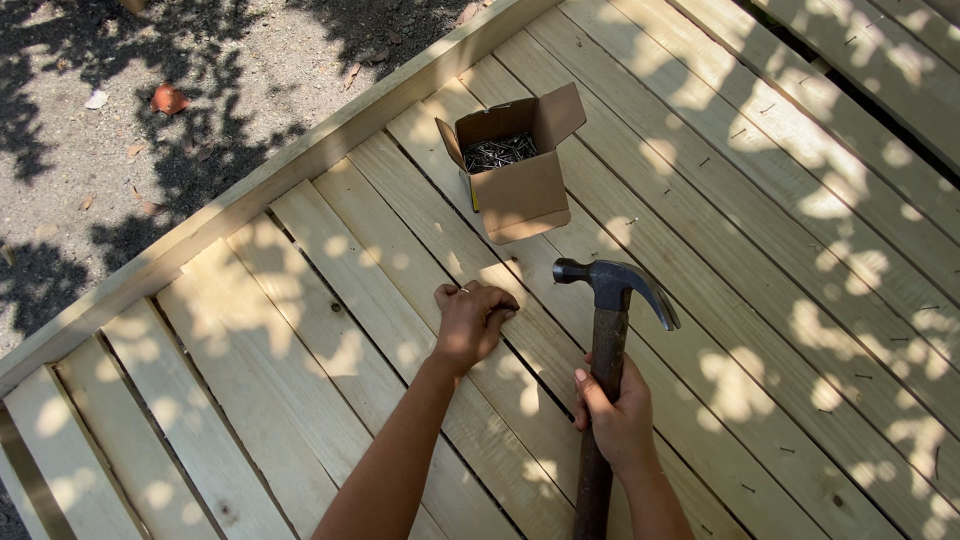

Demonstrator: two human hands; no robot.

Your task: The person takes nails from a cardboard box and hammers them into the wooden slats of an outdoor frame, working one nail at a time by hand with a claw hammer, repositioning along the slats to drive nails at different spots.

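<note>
- One hammer (612, 300) showed, with a dark claw head and a worn wooden handle.
- One open cardboard box (512, 170) stood on the deck (330, 290), beyond the hammer head and a little to its left; dark nails (498, 152) filled it, too many and too tangled to count.
- Two hands showed, both the person's own.
- The right hand (618, 418) was clenched round the hammer handle about midway along it, thumb laid up the shaft; the head stuck out well past the fist, striking face toward the left hand.
- The left hand (470, 320) lay just left of the hammer head, knuckles up, fingers curled down against a plank; a thin nail-like sliver poked out at its upper edge, but whether the fingers pinched a nail I could not tell.
- The hammer head hung just beside the left fingertips, apart from them.
- The deck was pale boards laid side by side under dappled shade, with several small nails dotted along the boards right of the hammer.
- Left of the deck's edge board lay gravel (120, 150) with a few dry leaves.
</note>
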